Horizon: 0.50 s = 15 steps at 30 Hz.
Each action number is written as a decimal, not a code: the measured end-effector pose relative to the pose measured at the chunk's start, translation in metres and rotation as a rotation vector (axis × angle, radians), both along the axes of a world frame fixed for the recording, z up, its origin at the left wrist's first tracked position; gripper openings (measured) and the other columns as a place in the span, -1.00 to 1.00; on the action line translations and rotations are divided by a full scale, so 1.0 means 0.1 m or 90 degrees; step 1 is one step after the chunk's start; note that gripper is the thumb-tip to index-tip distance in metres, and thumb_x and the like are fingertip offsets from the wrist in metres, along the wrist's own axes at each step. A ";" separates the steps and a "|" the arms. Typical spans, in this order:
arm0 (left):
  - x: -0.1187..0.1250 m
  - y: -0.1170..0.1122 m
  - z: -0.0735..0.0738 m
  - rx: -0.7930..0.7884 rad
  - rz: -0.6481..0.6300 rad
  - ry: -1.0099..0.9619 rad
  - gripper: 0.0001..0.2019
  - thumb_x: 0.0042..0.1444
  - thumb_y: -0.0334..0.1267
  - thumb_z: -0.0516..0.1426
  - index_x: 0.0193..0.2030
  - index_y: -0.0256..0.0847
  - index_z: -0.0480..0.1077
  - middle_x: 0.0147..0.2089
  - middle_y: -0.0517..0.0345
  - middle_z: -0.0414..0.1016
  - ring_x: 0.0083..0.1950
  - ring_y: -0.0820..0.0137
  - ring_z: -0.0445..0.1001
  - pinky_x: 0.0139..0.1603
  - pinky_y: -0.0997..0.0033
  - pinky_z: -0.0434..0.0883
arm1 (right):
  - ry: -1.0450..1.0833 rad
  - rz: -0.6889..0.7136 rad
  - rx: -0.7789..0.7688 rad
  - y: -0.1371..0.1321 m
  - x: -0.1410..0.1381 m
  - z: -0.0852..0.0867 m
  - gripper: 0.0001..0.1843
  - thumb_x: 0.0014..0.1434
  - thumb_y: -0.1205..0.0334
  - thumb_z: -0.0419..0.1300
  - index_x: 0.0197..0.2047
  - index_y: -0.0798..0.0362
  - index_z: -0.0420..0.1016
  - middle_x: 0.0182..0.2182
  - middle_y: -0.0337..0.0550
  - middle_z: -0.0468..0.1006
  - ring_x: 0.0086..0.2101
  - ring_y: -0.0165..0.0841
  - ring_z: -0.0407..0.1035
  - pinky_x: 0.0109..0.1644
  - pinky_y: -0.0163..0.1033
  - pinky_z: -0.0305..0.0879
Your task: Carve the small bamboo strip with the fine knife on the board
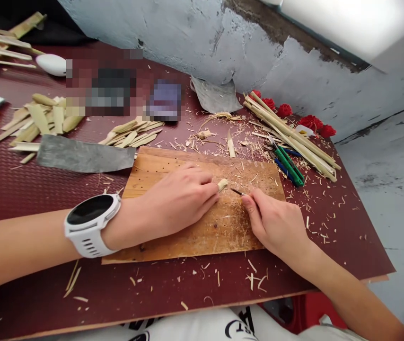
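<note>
L hand (184, 203) (watch (90, 210) on wrist): fingers curled tog., pinching the piece (223, 184); thumb hidden, so exact grip n/a. Piece is at the L fingertips, over the board (159, 166), one end projecting twd. R hand; I judge this steadies it & leaves the end accessible.

R hand (280, 222): thumb & index pinching the blade (237, 192); handle mostly covered. Tip points at the piece, just beside it, w/ a small gap. Short grip prob. gives fine ctrl.

Board lies under L hand & beneath R fingertips, prob. to protect the table (358, 255).

Beyond R hand: cutters (289, 166), then rods (290, 135), prob. parked w/in reach. Beyond L hand: grey strip (84, 154), then slips (133, 132) heaped together.

Containers: I can't ID any. Slips & shavings (221, 115) lie loose on the table; pixelated items beyond L hand: contents, if any, unreadable.
</note>
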<state>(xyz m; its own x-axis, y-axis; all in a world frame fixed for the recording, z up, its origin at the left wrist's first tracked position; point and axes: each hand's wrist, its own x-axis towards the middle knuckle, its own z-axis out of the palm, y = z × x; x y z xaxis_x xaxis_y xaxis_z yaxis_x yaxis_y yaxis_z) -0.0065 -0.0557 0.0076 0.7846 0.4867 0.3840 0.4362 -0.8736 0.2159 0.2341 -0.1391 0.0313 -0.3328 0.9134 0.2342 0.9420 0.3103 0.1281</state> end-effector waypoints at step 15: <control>-0.05 0.24 -0.04 -0.087 -0.056 -0.004 -0.62 0.46 -0.07 0.06 0.22 -0.17 0.53 0.22 -0.23 0.39 0.21 0.00 0.38 0.30 -0.14 0.37 | -0.107 -0.060 -0.080 0.14 -0.16 0.01 -0.52 0.58 0.00 -0.11 -0.30 0.03 0.41 -0.54 -0.21 0.54 -0.60 -0.35 0.39 -0.48 -0.24 -0.25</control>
